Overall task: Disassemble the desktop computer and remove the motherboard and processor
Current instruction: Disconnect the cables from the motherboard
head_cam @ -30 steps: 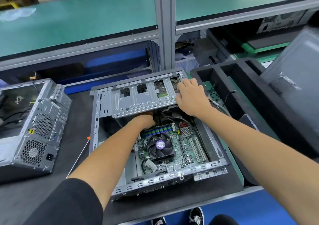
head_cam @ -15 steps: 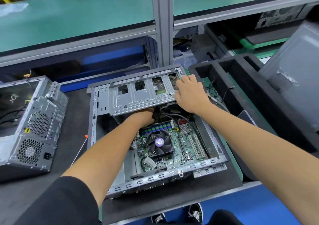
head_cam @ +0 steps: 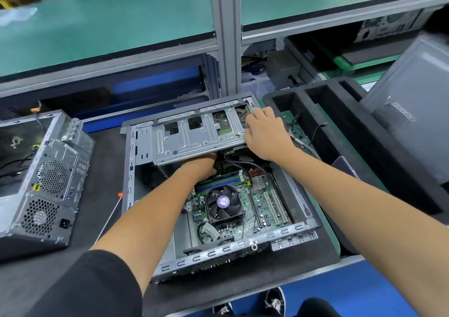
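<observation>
An open desktop case (head_cam: 128, 171) lies on its side on the black mat. Inside it the green motherboard (head_cam: 264, 202) shows a black cooler fan (head_cam: 223, 202) with a purple label, and memory sticks (head_cam: 218, 180). A grey metal drive cage (head_cam: 189, 144) spans the case's far end, tilted up a little. My left hand (head_cam: 201, 166) reaches under the cage's near edge, its fingers hidden there. At the cage's right end my right hand (head_cam: 264, 132) grips the metal with curled fingers. Black cables (head_cam: 240, 163) run below the cage.
A second computer case (head_cam: 46, 183) stands at the left. A thin screwdriver with an orange tip (head_cam: 109, 217) lies between the two cases. A black foam tray (head_cam: 323, 127) and a grey side panel (head_cam: 418, 112) are at the right. A metal post (head_cam: 226, 37) rises behind.
Both hands stay at the drive cage. The view has shifted slightly; the cage's position in the case looks much the same.
</observation>
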Demonstrator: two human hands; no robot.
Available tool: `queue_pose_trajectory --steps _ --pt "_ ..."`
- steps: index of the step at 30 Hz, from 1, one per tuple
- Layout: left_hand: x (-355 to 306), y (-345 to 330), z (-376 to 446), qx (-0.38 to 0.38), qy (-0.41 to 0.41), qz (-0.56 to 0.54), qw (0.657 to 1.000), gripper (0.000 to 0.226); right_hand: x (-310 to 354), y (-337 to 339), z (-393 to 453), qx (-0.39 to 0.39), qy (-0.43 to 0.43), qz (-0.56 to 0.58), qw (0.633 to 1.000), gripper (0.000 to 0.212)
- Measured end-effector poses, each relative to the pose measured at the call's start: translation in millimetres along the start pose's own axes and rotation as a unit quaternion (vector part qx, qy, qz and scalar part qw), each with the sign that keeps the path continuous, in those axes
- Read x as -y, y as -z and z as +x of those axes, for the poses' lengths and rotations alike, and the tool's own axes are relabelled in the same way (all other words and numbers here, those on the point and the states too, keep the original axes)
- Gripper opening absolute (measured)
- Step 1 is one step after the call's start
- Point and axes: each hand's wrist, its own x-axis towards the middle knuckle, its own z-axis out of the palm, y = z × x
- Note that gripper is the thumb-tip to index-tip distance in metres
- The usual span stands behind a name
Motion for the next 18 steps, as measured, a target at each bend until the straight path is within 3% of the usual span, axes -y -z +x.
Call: queue_pose_trajectory --steps 6,18 --pt "0.7 2.0 0.8 -0.017 -0.034 -0.006 0.999 0.049 -0.8 0.1 1.0 -0.002 0.000 0.000 1.000 0.027" --pt "-4.3 0.3 -7.4 -0.030 -0.020 0.028 0.999 0.046 -1.2 -0.1 0.5 -0.007 0.007 0.008 1.000 0.026"
